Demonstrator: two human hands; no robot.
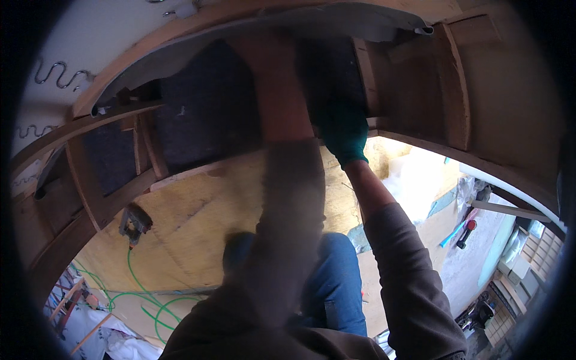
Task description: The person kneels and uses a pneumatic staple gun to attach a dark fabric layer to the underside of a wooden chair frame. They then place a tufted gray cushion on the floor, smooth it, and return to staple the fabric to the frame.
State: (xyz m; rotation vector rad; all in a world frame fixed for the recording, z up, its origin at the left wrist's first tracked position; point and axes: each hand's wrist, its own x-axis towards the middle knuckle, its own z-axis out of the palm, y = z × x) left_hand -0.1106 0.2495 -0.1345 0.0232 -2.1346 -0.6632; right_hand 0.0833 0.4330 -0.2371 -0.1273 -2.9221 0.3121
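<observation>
A wooden furniture frame (459, 90) with dark fabric (210, 120) inside it stands in front of me. Reaching up into it, my left hand (264, 54) is bare and smeared by motion. It is close beneath a grey fabric edge (360, 24) along the curved upper rail, and its fingers cannot be made out. Lower and to the right, my right hand (345, 132) wears a green glove and is at the dark fabric near the lower rail (414, 144). Shadow hides its fingers, so what it holds, if anything, does not show.
Zigzag springs (60, 75) sit at the upper left. A staple gun (135, 223) on a green hose (135, 270) is at the left, over a yellowish padded surface (186, 228). A red and black power tool (467, 233) lies at the right.
</observation>
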